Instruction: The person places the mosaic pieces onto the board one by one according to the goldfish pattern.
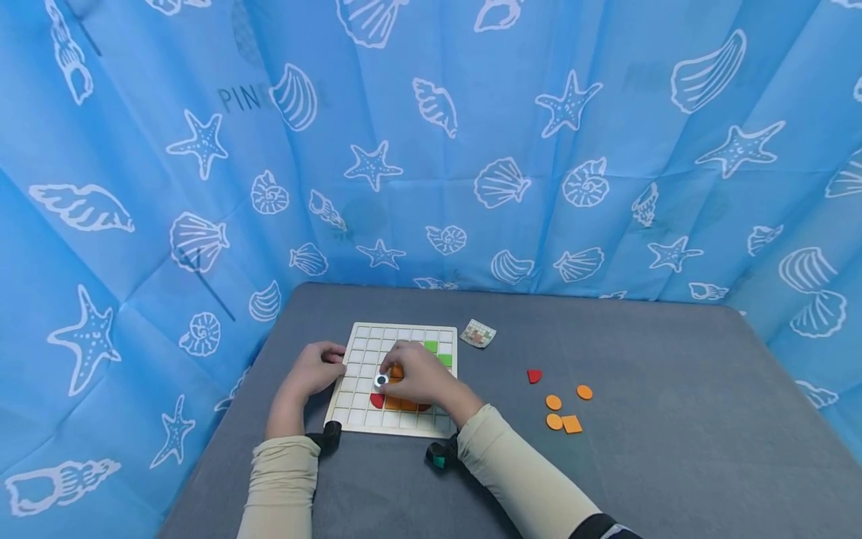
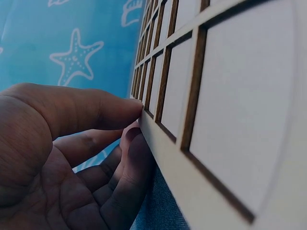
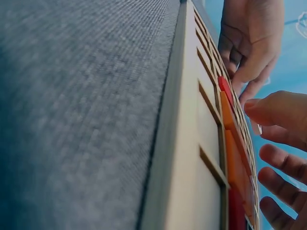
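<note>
A white grid board [image 1: 367, 348] lies on the grey table. My left hand [image 1: 313, 374] is at its left side, the thumb [image 2: 122, 112] on the frame and other fingers curled at the edge, pinching it. Over the middle of the board, my right hand [image 1: 427, 374] pinches a white round eye piece [image 1: 381, 380] with a black centre between thumb and finger. Below that hand sit orange squares [image 1: 397, 404] and a red rounded piece [image 1: 377, 400] in the cells. Two green squares [image 1: 431, 346] fill cells at the upper right. My right hand hides part of the pattern.
A small pattern card [image 1: 478, 334] lies just past the board's upper right corner. To the right are a loose red piece [image 1: 534, 376], orange discs [image 1: 554, 403] and an orange square [image 1: 572, 424]. A blue shell-print curtain [image 1: 431, 202] hangs behind the table.
</note>
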The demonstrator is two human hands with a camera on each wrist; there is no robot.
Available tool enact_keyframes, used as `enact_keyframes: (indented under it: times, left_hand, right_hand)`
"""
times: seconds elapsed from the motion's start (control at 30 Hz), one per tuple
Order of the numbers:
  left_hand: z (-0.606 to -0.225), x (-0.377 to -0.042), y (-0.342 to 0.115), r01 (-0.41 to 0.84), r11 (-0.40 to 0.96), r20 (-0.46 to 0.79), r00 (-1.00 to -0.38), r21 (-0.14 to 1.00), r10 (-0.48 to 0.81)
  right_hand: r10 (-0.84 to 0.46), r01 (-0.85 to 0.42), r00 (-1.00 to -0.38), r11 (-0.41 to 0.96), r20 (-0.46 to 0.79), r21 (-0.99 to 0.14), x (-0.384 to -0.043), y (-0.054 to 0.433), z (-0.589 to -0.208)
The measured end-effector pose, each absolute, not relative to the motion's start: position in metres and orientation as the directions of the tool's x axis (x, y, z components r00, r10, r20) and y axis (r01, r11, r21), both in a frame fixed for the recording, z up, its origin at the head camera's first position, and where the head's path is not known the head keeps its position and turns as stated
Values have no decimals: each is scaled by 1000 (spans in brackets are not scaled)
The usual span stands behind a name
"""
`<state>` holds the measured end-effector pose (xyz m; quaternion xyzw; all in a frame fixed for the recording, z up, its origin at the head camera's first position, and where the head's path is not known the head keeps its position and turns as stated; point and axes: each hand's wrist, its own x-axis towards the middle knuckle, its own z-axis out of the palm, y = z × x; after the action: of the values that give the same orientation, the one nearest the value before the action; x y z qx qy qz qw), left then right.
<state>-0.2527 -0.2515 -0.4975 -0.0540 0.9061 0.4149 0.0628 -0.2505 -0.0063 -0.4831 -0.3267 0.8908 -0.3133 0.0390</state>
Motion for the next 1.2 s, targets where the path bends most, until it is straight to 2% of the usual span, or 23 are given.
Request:
enact_keyframes:
  times: [0.7, 1.03, 1.2]
  left_hand:
    - [-494, -253, -247, -161, 654, -159, -985, 739, -62]
    - [-494, -252, -248, -158, 653, -162, -985, 741, -55]
    - [-495, -251, -249, -156, 655, -159, -986, 739, -55]
  right_hand:
    - [-584, -531, -807, 647, 93, -547, -253, -11, -490]
    - [-597, -549, -796, 637, 105, -542, -254, -10, -493]
    - [-609, -551, -784, 598, 118, -582, -251, -5, -490]
